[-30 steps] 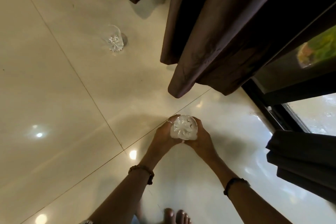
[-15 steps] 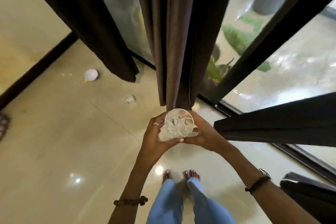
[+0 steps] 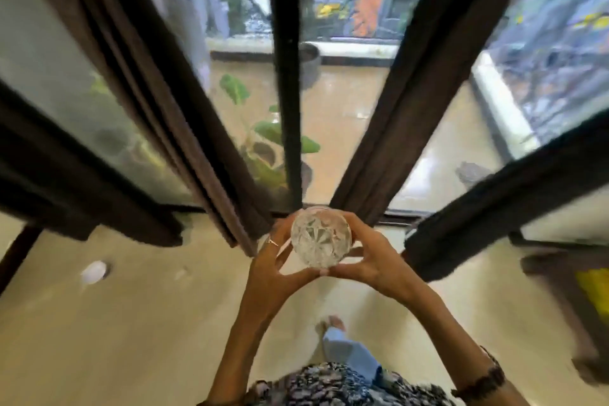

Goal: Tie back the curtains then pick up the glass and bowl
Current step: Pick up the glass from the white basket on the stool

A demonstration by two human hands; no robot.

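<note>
One glass (image 3: 321,238), cut-patterned, being gripped from both sides by two hands: left hand (image 3: 273,260) curling round its left, right hand (image 3: 372,260) curling round its right, thumbs meeting under it. Hanging beyond the glass, four dark curtain panels (image 3: 158,102), fanning apart before the window. Lying well left of the glass, one white bowl (image 3: 94,271) on open floor (image 3: 131,323).

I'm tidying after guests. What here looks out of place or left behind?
A white bowl sits on the bare floor at left, below the curtains, an odd spot for tableware. The cut glass is held between the left hand and right hand. No spill or damage shows, though the view is blurred.
</note>
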